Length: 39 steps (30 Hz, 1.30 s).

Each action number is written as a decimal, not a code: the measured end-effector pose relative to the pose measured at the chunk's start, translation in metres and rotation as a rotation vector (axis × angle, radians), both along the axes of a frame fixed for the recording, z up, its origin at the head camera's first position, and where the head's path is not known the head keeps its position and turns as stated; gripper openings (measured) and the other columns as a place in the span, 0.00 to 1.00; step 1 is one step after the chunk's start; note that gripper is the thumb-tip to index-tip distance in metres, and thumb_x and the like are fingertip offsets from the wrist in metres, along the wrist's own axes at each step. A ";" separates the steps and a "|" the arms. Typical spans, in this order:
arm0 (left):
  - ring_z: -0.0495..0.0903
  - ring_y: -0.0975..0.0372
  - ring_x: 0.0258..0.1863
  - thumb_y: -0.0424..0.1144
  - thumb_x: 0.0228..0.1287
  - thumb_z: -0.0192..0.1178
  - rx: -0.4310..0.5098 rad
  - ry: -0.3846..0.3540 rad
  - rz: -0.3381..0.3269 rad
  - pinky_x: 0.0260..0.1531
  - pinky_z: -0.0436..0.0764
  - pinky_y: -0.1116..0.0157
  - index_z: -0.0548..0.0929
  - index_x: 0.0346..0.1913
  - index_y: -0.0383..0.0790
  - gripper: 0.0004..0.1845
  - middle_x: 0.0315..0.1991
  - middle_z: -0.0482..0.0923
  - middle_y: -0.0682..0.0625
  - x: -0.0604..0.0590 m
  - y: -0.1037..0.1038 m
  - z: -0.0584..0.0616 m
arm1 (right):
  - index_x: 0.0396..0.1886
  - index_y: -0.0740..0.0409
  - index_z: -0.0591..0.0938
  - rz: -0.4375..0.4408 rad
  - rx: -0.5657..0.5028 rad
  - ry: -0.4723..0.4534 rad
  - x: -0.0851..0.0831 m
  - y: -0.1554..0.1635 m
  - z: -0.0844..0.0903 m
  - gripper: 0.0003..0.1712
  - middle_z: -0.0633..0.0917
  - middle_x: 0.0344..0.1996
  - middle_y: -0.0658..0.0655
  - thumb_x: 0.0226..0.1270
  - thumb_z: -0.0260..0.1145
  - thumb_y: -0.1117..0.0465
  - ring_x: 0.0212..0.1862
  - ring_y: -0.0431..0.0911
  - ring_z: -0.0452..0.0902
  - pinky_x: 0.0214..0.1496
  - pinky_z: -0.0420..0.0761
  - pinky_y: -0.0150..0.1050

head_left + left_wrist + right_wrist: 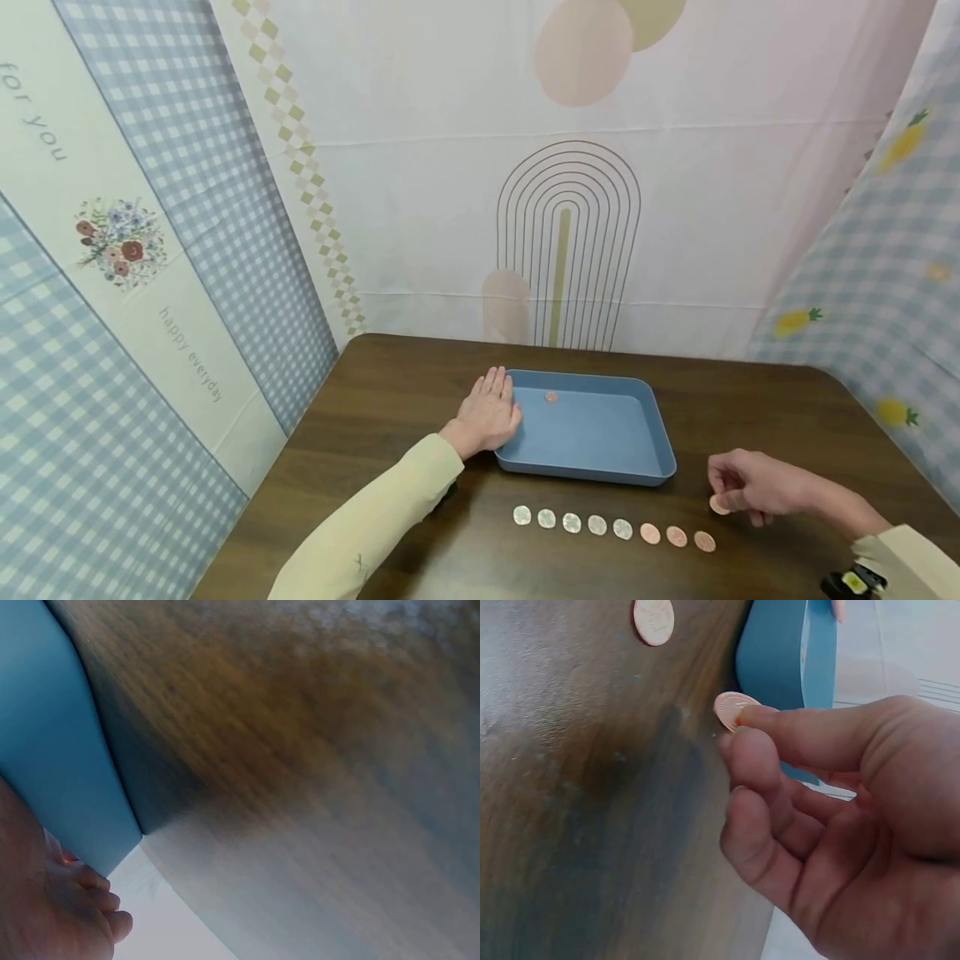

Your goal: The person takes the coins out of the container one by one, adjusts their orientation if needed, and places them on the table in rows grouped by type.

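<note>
On a dark brown wooden table (750, 400) walled in by printed cloth backdrops, we see our right hand (757, 486) pinching a small round copper-coloured coin (719, 504) between thumb and curled fingers, lifted just off the wood; the right wrist view shows the coin (731, 709) gripped at its edge. Our left hand (491, 410) lies flat with fingers straight, pressed against the left wall of the shallow blue plastic tray (652, 433), holding nothing. The tray sits ahead and to the left of the held coin, its long axis running left to right, and the right hand is plainly the nearer to the coin and to the tray's right end. One copper coin (551, 397) already rests inside the tray near its far wall. In front of the tray a left-to-right row of coins (611, 527) lies on the table, five silver ones on the left, three copper ones on the right, the row's right end close beside the right hand.
</note>
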State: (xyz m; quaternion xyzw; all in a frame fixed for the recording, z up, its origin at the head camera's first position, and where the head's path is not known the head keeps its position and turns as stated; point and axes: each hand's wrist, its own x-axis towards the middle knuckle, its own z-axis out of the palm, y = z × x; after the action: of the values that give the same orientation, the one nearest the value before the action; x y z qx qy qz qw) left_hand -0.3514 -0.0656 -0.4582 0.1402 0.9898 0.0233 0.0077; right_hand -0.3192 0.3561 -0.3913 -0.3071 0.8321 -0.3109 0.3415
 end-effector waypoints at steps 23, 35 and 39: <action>0.45 0.51 0.80 0.52 0.77 0.29 0.000 -0.028 0.037 0.78 0.49 0.55 0.52 0.77 0.34 0.34 0.79 0.46 0.39 -0.013 0.009 0.004 | 0.27 0.71 0.72 0.121 -0.052 -0.198 -0.020 0.026 -0.022 0.14 0.73 0.18 0.40 0.62 0.67 0.66 0.15 0.28 0.66 0.14 0.66 0.22; 0.46 0.51 0.79 0.52 0.77 0.30 0.004 -0.019 0.045 0.77 0.50 0.55 0.52 0.77 0.33 0.34 0.79 0.47 0.39 -0.013 0.010 0.006 | 0.28 0.69 0.69 0.051 0.027 -0.196 -0.024 0.021 -0.017 0.20 0.73 0.17 0.45 0.59 0.71 0.62 0.13 0.33 0.63 0.14 0.63 0.25; 0.45 0.52 0.80 0.52 0.77 0.30 0.004 -0.024 0.044 0.77 0.50 0.55 0.52 0.77 0.33 0.34 0.79 0.47 0.39 -0.012 0.010 0.006 | 0.28 0.71 0.69 0.061 0.012 -0.187 -0.029 0.019 -0.014 0.18 0.73 0.18 0.44 0.63 0.68 0.63 0.14 0.32 0.63 0.15 0.65 0.24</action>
State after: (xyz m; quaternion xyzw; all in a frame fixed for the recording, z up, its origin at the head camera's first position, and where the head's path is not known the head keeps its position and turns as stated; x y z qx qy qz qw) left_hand -0.3639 -0.0558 -0.4525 0.1181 0.9924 0.0273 0.0188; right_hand -0.3479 0.3753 -0.4053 -0.2999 0.7887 -0.3225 0.4291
